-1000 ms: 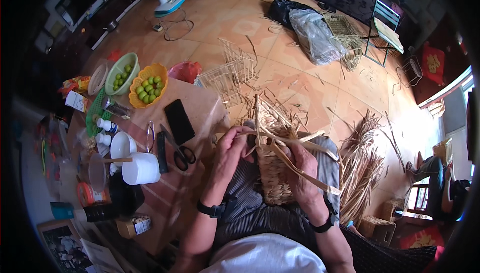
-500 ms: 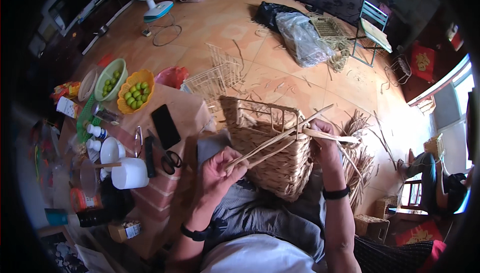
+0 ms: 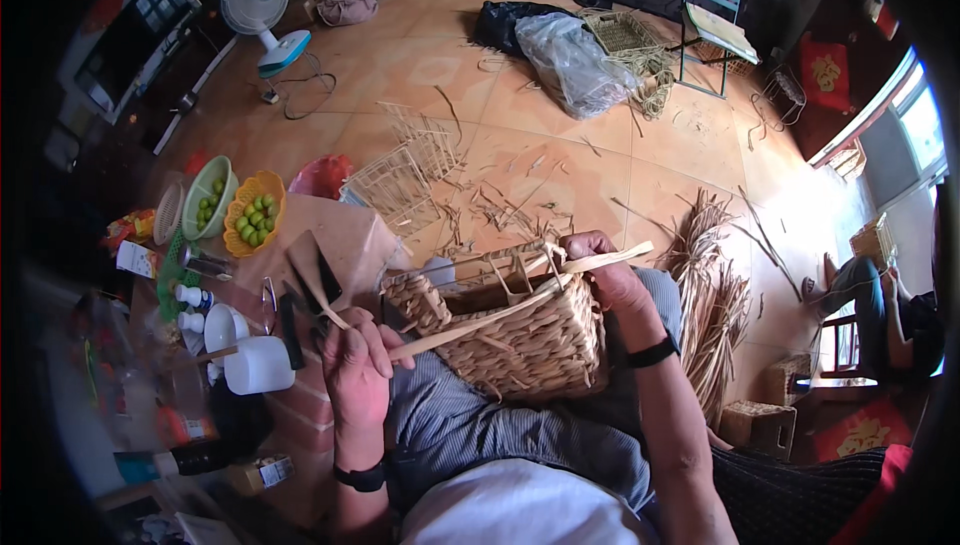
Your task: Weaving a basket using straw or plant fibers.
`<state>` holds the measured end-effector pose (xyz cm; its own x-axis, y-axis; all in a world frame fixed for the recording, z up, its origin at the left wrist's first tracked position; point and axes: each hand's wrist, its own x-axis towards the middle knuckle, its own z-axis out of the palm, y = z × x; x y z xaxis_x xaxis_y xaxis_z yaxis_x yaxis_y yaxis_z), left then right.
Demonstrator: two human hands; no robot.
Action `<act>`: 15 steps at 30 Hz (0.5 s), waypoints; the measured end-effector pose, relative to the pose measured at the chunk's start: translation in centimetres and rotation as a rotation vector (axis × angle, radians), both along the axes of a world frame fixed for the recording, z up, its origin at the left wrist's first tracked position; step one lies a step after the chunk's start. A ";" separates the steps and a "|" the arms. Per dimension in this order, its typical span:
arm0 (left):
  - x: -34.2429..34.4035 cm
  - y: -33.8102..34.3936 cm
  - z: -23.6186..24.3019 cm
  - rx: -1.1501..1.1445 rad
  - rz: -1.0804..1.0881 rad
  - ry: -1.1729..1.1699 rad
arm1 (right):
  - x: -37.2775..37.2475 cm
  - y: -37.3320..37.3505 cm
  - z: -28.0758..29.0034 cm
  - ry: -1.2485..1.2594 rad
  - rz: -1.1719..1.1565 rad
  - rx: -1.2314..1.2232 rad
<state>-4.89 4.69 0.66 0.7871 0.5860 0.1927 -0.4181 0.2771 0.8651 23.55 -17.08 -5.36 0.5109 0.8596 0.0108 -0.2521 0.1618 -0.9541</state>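
A rectangular woven straw basket [image 3: 515, 353] rests tilted on my lap, its thin frame bars showing along the upper edge. One flat pale plant strand [image 3: 475, 324] stretches across its front from the far right corner to my left hand [image 3: 357, 365]. The fingers of that hand are closed round the strand, and a loose end sticks up past them. At the right corner, my right hand [image 3: 612, 280] pinches the strand against the rim, with a short pale end poking out beyond the fingers. Its fingertips are partly hidden.
A brick-sided table [image 3: 345, 230] on the left bears a yellow fruit bowl [image 3: 253, 212], a white container [image 3: 258, 365] and a dark phone. Bundled dry stalks [image 3: 708, 315] lean at right. Wire frames [image 3: 405, 180] and scraps litter the floor. Another person [image 3: 875, 320] sits far right.
My left hand has moved left, drawing the strand out longer. The basket has turned and tipped on my lap. My right hand has shifted slightly left at the corner.
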 end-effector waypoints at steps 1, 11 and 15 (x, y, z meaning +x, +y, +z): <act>0.0 0.2 -0.5 0.005 0.004 0.003 | -0.5 0.0 0.9 0.003 0.004 0.005; -2.2 1.1 -2.3 -0.067 -0.005 0.236 | -4.1 -1.2 3.1 -0.050 -0.368 -0.111; -2.8 2.3 -1.1 0.028 0.174 0.666 | -4.9 -3.1 6.2 -0.085 -0.404 0.116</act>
<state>-7.71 6.97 -0.42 0.6377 0.7166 -0.2826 0.1687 0.2280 0.9589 18.63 -20.23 0.86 0.7992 0.5814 0.1527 -0.0675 0.3392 -0.9383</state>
